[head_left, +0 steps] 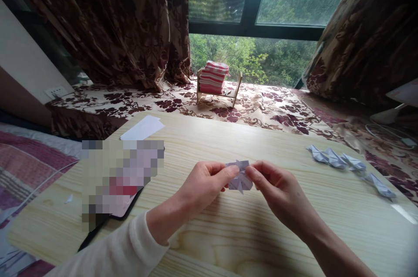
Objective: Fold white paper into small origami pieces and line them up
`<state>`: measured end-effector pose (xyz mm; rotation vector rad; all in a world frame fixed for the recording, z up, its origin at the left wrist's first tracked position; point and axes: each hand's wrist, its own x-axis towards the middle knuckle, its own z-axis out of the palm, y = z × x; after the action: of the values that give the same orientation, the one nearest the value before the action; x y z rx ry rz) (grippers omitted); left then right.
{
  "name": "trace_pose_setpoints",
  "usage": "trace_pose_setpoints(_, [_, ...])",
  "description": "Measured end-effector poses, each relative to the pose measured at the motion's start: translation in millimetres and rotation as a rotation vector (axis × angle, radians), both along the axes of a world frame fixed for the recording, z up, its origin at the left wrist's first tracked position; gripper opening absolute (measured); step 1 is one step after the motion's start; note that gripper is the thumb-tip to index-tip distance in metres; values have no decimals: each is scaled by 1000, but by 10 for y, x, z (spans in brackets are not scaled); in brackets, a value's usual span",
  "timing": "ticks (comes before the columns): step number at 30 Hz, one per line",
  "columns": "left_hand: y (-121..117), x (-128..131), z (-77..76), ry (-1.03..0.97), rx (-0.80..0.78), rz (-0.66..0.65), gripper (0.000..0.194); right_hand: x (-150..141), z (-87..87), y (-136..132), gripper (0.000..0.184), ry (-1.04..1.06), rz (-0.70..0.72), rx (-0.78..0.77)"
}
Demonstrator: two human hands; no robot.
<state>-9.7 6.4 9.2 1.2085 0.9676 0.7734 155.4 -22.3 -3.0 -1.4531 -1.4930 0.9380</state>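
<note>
A small folded piece of white paper [241, 181], with creases and pointed flaps, is held just above the wooden table [202, 137]. My left hand [209, 181] pinches its left side, the thumb lying over the front. On the right edge, my right hand [277, 183] grips it between thumb and fingertips. The fingers behind the paper are partly hidden. Off to the right, several folded paper shapes [336, 158] lie in a slanting row on the table.
White paper sheets [143, 128] lie at the table's back left. A blurred-out flat object [124, 190] with a dark edge rests left of my arm. A small wooden rack [237, 87] with stacked pink-and-white cloths [214, 77] stands on the window ledge. A paper scrap [68, 199] lies far left.
</note>
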Motion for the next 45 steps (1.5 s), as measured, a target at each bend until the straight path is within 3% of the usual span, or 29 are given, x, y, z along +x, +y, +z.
trace_pose_setpoints(4, [-6,20,-3,-14,-10,-7,16,-14,19,-2,34,16,-5,19])
trace_pose_setpoints(8, [4,-1,10,37,-10,-1,26,-15,30,3,33,39,-25,26])
trace_pose_setpoints(13, [7,-31,22,54,-8,-62,16,7,26,2,33,45,-44,28])
trace_pose_setpoints(16, [13,-32,-16,52,34,-33,22,9,38,4,34,59,-34,20])
trace_pose_setpoints(25, [5,-14,-41,37,37,24,22,-33,69,1,30,132,139,-81])
trace_pose_setpoints(30, [-11,6,-36,19,12,42,21,-61,18,-4,30,146,164,-64])
trace_pose_setpoints(36, [-40,45,-59,-21,123,34,22,-120,-91,-10,31,123,150,-17])
trace_pose_setpoints(45, [21,-17,-54,25,34,104,24,-60,-97,15,34,101,222,-58])
